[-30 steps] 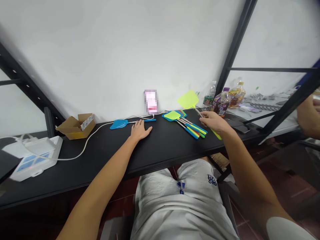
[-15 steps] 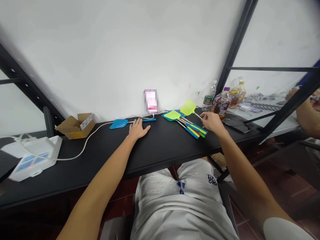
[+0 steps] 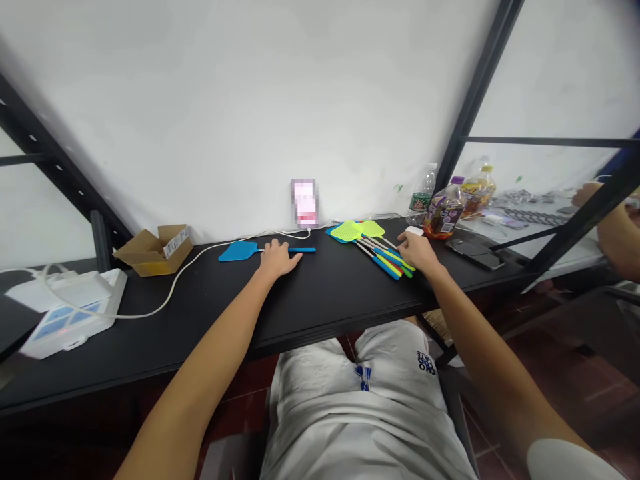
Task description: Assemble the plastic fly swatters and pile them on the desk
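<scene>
At the left, the left hand (image 3: pixel 277 259) lies across the shaft of a blue fly swatter (image 3: pixel 238 251), fingers bent over it and thumb spread towards the handle. Compared with half a second ago, that swatter sits a little nearer the front of the surface (image 3: pixel 310 293) — a small shift, though whether the fingers grip it or merely press on it I cannot tell.

The larger change is to the right. A second ago the yellow-green fly swatter (image 3: pixel 374 229) is up in the air; now it is lowered, its head overlapping the back of the pile of fly swatters (image 3: pixel 384 267), so it reads as one more of that group. Its shaft runs to the fingertips of the right hand (image 3: pixel 419 252), which hides the handle; the fingers are bent, but I cannot tell whether they hold the shaft. A small white object (image 3: pixel 414 231) now shows just behind this hand.

As for containers, the cardboard box (image 3: pixel 153 257) at far left stands with flaps raised, its inside too shadowed to read. At the right, the clear plastic bottle (image 3: pixel 421 200) has a green label, its contents unclear; the purple-capped bottle (image 3: pixel 445 210) shows brown liquid low down; the yellow-capped bottle (image 3: pixel 481 192) looks to hold something amber.
</scene>
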Available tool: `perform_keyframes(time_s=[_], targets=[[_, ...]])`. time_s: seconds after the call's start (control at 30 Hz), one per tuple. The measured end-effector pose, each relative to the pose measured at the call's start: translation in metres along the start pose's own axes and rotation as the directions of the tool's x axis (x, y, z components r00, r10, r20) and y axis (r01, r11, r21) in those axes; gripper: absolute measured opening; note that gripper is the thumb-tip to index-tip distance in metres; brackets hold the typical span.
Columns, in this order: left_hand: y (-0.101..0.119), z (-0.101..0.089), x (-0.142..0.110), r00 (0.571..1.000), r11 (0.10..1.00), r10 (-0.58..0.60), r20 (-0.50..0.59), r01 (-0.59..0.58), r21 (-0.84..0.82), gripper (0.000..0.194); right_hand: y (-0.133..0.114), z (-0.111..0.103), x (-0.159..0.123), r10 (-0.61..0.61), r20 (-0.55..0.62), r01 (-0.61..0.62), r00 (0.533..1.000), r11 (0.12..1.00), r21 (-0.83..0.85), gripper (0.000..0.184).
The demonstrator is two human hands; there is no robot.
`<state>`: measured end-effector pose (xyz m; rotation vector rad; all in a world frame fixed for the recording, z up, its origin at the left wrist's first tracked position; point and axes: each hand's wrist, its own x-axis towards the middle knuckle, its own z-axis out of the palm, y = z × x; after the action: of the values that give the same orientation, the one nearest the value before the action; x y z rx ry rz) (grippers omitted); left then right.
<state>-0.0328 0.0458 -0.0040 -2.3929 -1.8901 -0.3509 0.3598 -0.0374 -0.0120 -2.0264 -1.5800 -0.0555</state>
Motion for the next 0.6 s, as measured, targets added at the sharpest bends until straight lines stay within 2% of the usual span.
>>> perform_keyframes(time_s=[0.1,0.23,0.3,0.37,0.5,0.6], targets=[[0.008,-0.006,-0.007,1.0,1.0,-0.002,0.02,0.001,0.025,0.064,0.002,0.001,0.002,-0.016,-0.014,0.016,1.0,1.0,0.025,0.028],[0.019,-0.012,-0.017,1.0,0.999,0.013,0.015,-0.012,-0.051,0.082,0.0,-0.001,0.002,-0.036,-0.051,0.04,0.998,0.996,0.076,0.027],[0.023,-0.012,-0.021,1.0,0.995,0.014,0.0,-0.014,-0.096,0.085,-0.003,-0.004,0.0,-0.034,-0.097,0.042,0.995,0.996,0.083,0.026],[0.028,-0.011,-0.024,1.0,0.995,0.013,-0.004,-0.013,-0.096,0.078,-0.008,-0.007,-0.002,-0.041,-0.14,0.056,0.989,0.993,0.101,0.026],[0.038,-0.011,-0.031,1.0,1.0,0.008,-0.004,-0.008,0.003,0.059,-0.021,-0.016,-0.007,-0.079,-0.205,0.109,0.976,0.985,0.137,0.024],[0.044,-0.014,-0.038,0.998,0.998,-0.007,-0.064,0.011,0.057,0.053,-0.028,-0.02,-0.01,-0.102,-0.25,0.144,0.963,0.977,0.157,0.022]])
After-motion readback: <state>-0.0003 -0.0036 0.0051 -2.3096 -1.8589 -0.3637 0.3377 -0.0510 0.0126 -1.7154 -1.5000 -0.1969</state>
